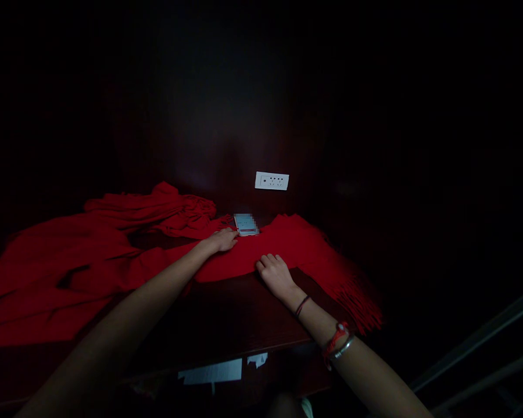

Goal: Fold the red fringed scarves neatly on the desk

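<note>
- Left hand (pixel 223 239): lies on the red fringed cloth (pixel 287 247), its fingers reaching forward, close together; whether they pinch anything, I cannot tell.
- Phone-like device (pixel 245 223): just beyond the left fingertips, its near left corner at or just beside them; contact is unclear. The screen is lit and partly pixelated.
- Right hand (pixel 276 276): fingers curled over the cloth's near edge; whether they grip a fold, I cannot tell.
- The cloth passes under both sets of fingers, spreading in loose folds left of the left fingers and ending in fringe right of the right ones.
- Dark surface (pixel 226 313): bare on the near side of the fingers.
- White socket plate (pixel 272 181): on the wall beyond the fingers.
- Dark cord (pixel 302 305), red bracelet (pixel 335 342) and silver bangle (pixel 343 347): behind the right fingers, on that arm.
- Pale papers (pixel 213 373): nearer than the fingers, below the surface's front edge.
</note>
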`<action>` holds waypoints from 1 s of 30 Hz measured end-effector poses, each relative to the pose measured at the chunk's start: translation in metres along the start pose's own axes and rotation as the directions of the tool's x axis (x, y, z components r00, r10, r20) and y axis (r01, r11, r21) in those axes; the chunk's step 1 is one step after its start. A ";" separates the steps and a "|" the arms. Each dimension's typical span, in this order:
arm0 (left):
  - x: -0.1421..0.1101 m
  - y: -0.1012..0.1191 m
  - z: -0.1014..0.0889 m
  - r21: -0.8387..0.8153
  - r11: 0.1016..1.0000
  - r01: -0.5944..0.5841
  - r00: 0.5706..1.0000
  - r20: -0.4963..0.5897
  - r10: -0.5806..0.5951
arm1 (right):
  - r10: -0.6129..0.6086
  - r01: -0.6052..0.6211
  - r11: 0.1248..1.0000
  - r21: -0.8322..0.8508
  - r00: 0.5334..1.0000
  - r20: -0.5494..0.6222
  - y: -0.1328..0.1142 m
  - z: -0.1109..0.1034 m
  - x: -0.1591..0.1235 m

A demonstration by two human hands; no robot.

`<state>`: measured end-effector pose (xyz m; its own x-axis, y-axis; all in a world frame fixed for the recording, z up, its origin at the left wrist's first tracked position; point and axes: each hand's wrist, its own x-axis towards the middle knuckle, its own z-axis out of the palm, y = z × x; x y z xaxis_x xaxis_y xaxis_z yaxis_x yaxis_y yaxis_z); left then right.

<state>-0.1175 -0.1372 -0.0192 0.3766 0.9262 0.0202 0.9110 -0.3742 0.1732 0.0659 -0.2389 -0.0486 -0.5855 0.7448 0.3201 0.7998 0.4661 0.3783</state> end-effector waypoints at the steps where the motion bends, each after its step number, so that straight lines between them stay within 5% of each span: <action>1: 0.009 -0.001 -0.001 -0.015 1.000 0.026 1.000 0.000 -0.026 | 0.004 -0.005 1.000 0.005 1.000 0.022 0.000 -0.001 0.000; 8: 0.039 -0.020 -0.002 -0.184 0.975 0.122 0.992 0.050 -0.114 | 0.073 -0.079 0.996 0.043 0.990 0.121 0.002 -0.004 -0.001; 16: 0.032 -0.036 -0.020 -0.517 0.845 0.138 0.983 0.174 -0.054 | 0.309 -0.307 0.910 0.279 0.950 0.040 0.014 -0.010 -0.005; 19: 0.039 -0.032 -0.035 -0.708 0.691 0.147 0.972 0.234 0.033 | 0.444 -0.365 0.778 0.511 0.895 -0.037 0.031 -0.013 -0.003; 22: 0.054 -0.014 -0.055 -0.803 0.592 0.073 0.975 0.182 0.126 | 0.588 -0.363 0.579 0.730 0.807 -0.064 0.055 -0.019 -0.002; 25: 0.075 0.019 -0.073 -0.848 0.529 -0.025 0.985 0.070 0.159 | 0.707 -0.329 0.349 0.877 0.707 -0.017 0.084 -0.027 -0.006; 30: 0.119 0.089 -0.084 -0.875 0.471 -0.109 0.985 -0.032 0.168 | 0.792 -0.195 0.030 0.980 0.603 0.096 0.130 -0.025 -0.023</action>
<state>-0.0059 -0.0564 0.0816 0.5188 0.8511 0.0808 0.2413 -0.2364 0.9412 0.1794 -0.2074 0.0150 0.2926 0.8642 0.4094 0.2685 0.3366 -0.9025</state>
